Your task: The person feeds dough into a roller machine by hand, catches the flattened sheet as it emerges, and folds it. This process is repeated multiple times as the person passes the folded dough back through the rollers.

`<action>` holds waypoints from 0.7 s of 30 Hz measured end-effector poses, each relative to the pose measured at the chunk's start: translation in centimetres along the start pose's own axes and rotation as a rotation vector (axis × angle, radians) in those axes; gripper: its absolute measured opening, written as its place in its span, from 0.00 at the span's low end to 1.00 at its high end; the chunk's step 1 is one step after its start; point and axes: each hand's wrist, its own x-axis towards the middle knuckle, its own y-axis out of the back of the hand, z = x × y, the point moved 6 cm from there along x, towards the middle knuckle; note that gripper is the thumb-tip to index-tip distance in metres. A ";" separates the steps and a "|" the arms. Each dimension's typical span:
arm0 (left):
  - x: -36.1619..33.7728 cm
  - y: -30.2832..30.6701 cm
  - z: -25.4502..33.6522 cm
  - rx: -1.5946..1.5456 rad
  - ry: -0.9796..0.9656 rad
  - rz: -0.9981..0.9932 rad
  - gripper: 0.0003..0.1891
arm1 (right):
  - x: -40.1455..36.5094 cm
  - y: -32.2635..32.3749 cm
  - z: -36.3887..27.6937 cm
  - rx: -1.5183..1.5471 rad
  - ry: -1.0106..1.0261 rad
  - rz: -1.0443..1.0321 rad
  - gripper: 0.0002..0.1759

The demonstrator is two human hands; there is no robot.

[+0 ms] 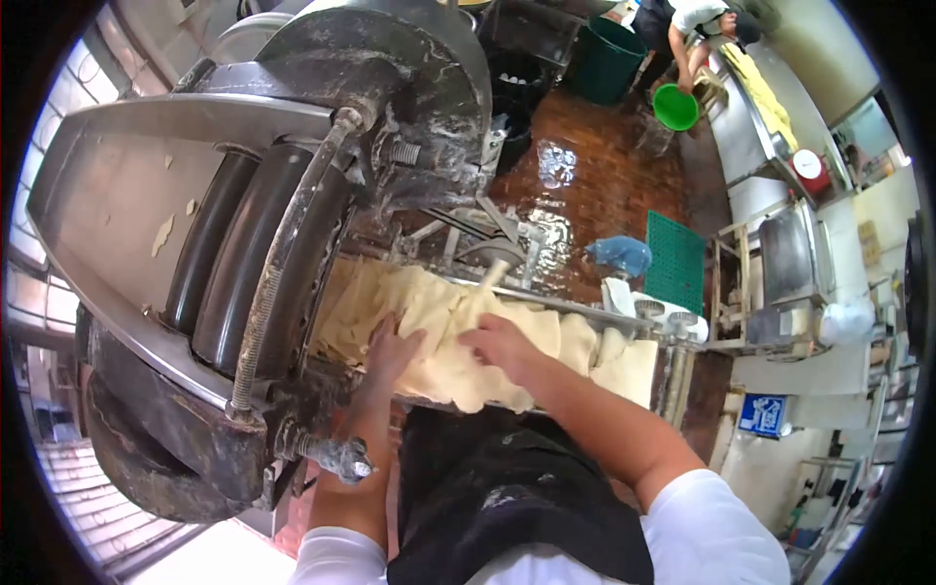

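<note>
A long, pale mass of dough (546,336) lies in loose, overlapping folds on a narrow bed in front of me. At its left part, close to the rollers, my left hand (392,353) has its thumb on top and its bent fingers sunk among the folds. My right hand (499,349) presses into the middle of the dough with curled fingers, their tips partly hidden. A raised strip of dough sticks up just beyond it. Left of both hands stands a dough sheeter with dark metal rollers (249,258); dough scraps stick to its steel tray (127,200).
A threaded bar (283,253) crosses the rollers. Beyond the bed is a wet brick floor (585,166) with a green mat (675,261). Far right, a person (682,29) holds a green basin (675,107) beside a steel counter (746,127) bearing yellow dough.
</note>
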 end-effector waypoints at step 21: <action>2.2 0.0 -2.7 -0.294 0.027 -0.019 0.42 | 5.0 -3.4 5.6 0.247 -0.247 0.242 0.25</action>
